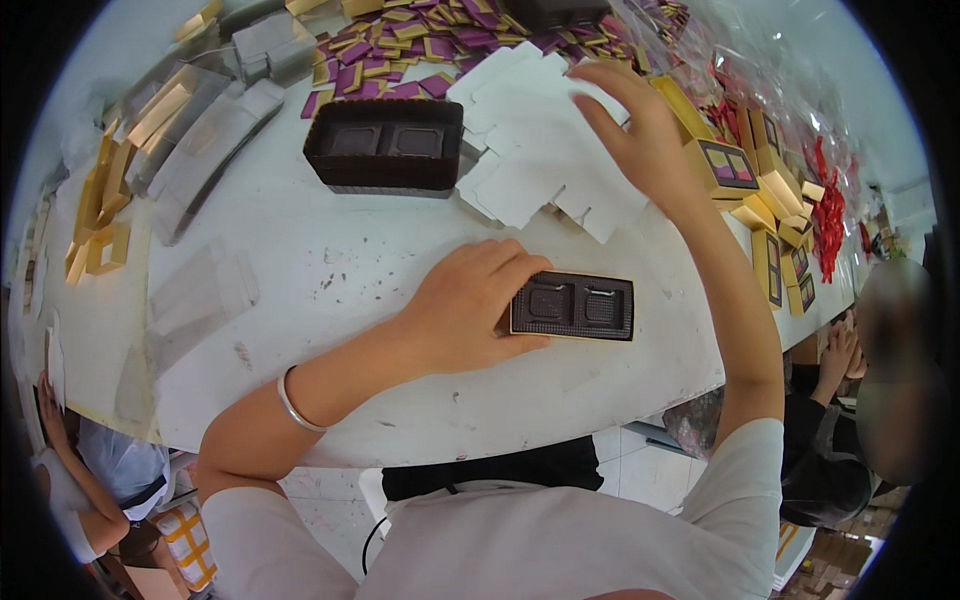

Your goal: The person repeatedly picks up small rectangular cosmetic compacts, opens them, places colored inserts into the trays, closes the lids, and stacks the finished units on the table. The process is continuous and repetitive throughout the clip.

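My left hand (480, 305) grips the left end of a small gold-edged box (632, 310) that rests on the table. Inside this box sits a dark brown plastic tray (575, 305) with two square hollows, both bare. My right hand (625, 115) is spread at the right edge of a loose pile of white die-cut cardboard pieces (530, 150); thumb and forefinger stand apart. I cannot tell whether its fingertips touch the pile. Left of the pile stands a stack of dark brown plastic trays (385, 145).
Purple and gold wrapped pieces (410, 40) heap at the far side. Gold boxes (775, 200) and red ribbons (828, 210) lie right. Clear plastic sleeves (205, 150) and gold box shells (105, 215) stand left. A person's hands (840, 355) show at right, another person's arm (75, 460) at left.
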A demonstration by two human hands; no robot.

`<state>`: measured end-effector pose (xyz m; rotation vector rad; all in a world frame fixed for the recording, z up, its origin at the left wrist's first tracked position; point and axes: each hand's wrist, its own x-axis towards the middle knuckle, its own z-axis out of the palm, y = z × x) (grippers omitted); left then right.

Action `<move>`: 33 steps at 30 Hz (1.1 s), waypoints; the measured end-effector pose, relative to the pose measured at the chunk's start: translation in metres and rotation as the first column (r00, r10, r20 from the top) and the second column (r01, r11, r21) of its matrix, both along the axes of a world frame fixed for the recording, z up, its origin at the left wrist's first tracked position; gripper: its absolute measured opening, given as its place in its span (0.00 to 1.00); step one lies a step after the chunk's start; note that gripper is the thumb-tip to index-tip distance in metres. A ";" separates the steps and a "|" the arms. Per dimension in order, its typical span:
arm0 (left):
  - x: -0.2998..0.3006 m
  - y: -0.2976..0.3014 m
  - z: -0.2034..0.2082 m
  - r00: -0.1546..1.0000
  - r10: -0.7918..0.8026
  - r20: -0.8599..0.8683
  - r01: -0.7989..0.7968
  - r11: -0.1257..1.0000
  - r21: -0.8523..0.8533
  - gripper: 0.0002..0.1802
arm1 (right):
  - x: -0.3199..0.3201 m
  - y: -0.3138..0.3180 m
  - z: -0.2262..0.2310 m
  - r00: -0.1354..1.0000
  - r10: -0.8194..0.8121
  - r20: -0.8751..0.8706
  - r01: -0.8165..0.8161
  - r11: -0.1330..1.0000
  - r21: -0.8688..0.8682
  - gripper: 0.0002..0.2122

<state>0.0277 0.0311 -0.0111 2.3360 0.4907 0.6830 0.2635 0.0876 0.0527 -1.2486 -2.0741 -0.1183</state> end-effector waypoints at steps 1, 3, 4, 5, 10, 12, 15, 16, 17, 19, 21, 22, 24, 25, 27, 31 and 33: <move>0.001 0.000 0.001 1.000 0.002 0.007 -0.003 1.000 0.002 0.32 | -0.005 0.028 -0.002 0.996 -0.012 0.086 0.003 0.995 0.096 0.09; 0.001 -0.001 0.001 0.999 0.032 0.011 -0.032 0.999 0.007 0.30 | -0.020 0.083 -0.013 0.964 -0.076 0.256 0.070 0.997 0.032 0.11; 0.001 -0.002 0.001 0.999 0.037 0.008 -0.037 0.999 0.007 0.31 | -0.031 0.103 -0.017 0.943 -0.150 0.296 0.157 0.988 0.002 0.12; 0.001 -0.002 0.000 0.999 0.040 0.005 -0.040 0.999 0.011 0.31 | -0.039 0.122 -0.022 0.896 -0.221 0.386 0.264 0.963 -0.060 0.11; -0.001 0.002 -0.006 0.998 0.030 0.059 -0.035 0.997 0.075 0.34 | -0.071 0.160 -0.028 0.769 -0.330 0.548 0.454 0.885 -0.105 0.09; -0.001 0.003 -0.006 0.999 0.020 0.050 -0.023 0.998 0.062 0.35 | -0.070 0.162 -0.026 0.734 -0.311 0.604 0.438 0.896 -0.070 0.10; 0.000 0.002 -0.006 0.999 0.015 0.042 -0.016 0.999 0.045 0.35 | -0.053 0.139 -0.002 0.879 -0.416 0.232 0.431 0.902 -0.015 0.11; 0.000 0.001 -0.006 0.999 0.026 0.037 -0.027 0.998 0.048 0.35 | -0.043 0.127 0.002 0.956 -0.284 -0.074 0.267 0.947 -0.177 0.12; 0.000 0.000 -0.007 0.999 0.034 0.032 -0.036 0.998 0.051 0.36 | -0.033 0.114 0.005 0.906 -0.164 -0.390 0.056 0.960 -0.274 0.14; 0.002 0.001 -0.005 0.999 0.048 0.023 -0.049 0.996 0.073 0.35 | -0.031 0.058 0.023 0.719 -0.090 -0.689 -0.347 0.813 -0.468 0.13; 0.001 -0.002 -0.002 0.998 0.060 0.006 -0.061 0.995 0.083 0.35 | -0.026 0.012 0.027 0.686 -0.112 -0.719 -0.440 0.724 -0.531 0.11; 0.001 -0.003 -0.002 0.998 0.062 0.005 -0.063 0.995 0.079 0.35 | -0.022 -0.006 0.022 0.672 -0.118 -0.731 -0.467 0.698 -0.543 0.11; 0.002 -0.002 0.002 0.998 0.071 -0.001 -0.070 0.995 0.071 0.35 | -0.016 -0.046 0.025 0.730 -0.172 -0.661 -0.415 0.657 -0.629 0.08; 0.002 -0.002 0.001 0.997 0.071 0.007 -0.072 0.994 0.079 0.35 | -0.013 -0.063 0.023 0.752 -0.199 -0.628 -0.390 0.634 -0.668 0.07; 0.002 -0.001 -0.002 0.997 0.078 0.021 -0.080 0.992 0.094 0.35 | -0.012 -0.095 0.023 0.731 -0.246 -0.637 -0.373 0.638 -0.674 0.09; 0.004 -0.005 0.001 0.995 0.103 -0.005 -0.102 0.988 0.117 0.35 | -0.022 -0.143 0.005 0.704 -0.295 -0.646 -0.288 0.713 -0.639 0.12; 0.006 -0.007 0.001 0.994 0.109 0.003 -0.108 0.983 0.147 0.35 | -0.037 -0.159 -0.014 0.691 -0.295 -0.660 -0.225 0.780 -0.584 0.14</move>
